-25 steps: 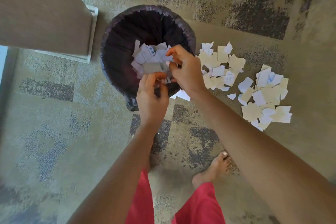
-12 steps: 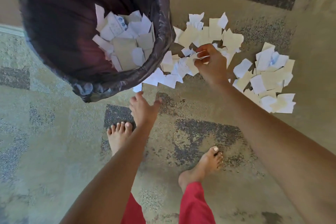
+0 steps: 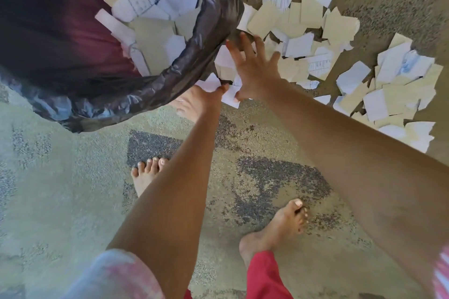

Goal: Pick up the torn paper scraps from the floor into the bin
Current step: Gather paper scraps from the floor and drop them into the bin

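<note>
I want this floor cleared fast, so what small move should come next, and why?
Probably close the right hand on the scraps under it: its fingers are spread over the pile beside the bin, holding nothing, and many more lie on the carpet.

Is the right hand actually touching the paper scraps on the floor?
Cannot tell. The head view shows the right hand spread over the paper scraps, but from overhead any gap is hidden.
</note>
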Tool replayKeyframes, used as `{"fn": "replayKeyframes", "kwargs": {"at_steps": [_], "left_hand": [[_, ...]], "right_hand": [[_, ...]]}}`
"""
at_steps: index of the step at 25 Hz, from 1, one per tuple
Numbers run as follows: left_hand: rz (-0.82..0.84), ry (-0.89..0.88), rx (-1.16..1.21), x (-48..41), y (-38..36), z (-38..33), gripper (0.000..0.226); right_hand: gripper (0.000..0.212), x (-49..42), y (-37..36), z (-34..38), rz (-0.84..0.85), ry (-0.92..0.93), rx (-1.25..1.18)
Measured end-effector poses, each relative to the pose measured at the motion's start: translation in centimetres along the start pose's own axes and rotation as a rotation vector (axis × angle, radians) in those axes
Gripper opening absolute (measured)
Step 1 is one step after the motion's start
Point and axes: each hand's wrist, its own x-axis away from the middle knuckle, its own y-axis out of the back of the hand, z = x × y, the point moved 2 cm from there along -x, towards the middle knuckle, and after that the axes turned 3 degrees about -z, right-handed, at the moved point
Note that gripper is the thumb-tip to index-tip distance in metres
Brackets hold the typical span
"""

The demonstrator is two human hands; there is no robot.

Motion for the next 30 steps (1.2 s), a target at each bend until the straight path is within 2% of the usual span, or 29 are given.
{"fn": "replayKeyframes", "kwargs": {"at_steps": [3, 8, 11, 14, 16, 18, 21, 24, 26, 30], "left_hand": [[-0.089, -0.083, -0.083, 0.3, -2.0, 0.9, 0.115], [-0.198, -0.157, -0.083, -0.5, -2.9, 1.6, 0.098], [-0.181, -0.261, -0.108, -0.4, -3.2, 1.6, 0.083], [-0.144, -0.443, -0.194, 0.5, -3.4, 1.9, 0.074], [-0.12, -0.532, -0.245, 0.6, -3.3, 2.5, 0.078], [-0.1, -0.577, -0.288, 0.6, -3.0, 3.0, 0.094], [-0.054, -0.533, -0.363, 1.0, -3.0, 2.8, 0.125], [0.026, -0.374, -0.34, 2.5, -4.7, 2.0, 0.136], [-0.005, -0.331, -0.343, 3.8, -5.8, 1.9, 0.132], [-0.123, -0.31, -0.312, 4.6, -6.8, 2.2, 0.107]], "right_hand": [[0.121, -0.5, -0.6, 1.2, -0.003, 0.081, 0.061], [0.092, 0.2, -1.7, 1.3, -0.073, 0.093, 0.055], [0.076, 1.7, -2.8, 1.0, -0.118, 0.074, 0.049], [0.071, 3.6, -4.5, 0.2, -0.1, 0.035, 0.064], [0.071, 5.0, -5.3, -1.0, -0.092, 0.022, 0.054], [0.075, 5.9, -5.2, -2.5, -0.085, 0.023, 0.005], [0.101, 6.0, -4.6, -4.1, -0.077, 0.051, 0.022], [0.12, 5.2, -4.2, -4.9, 0.01, 0.107, 0.117], [0.118, 5.1, -4.1, -4.9, 0.015, 0.128, 0.15], [0.101, 5.9, -4.5, -3.8, -0.058, 0.106, 0.231]]}}
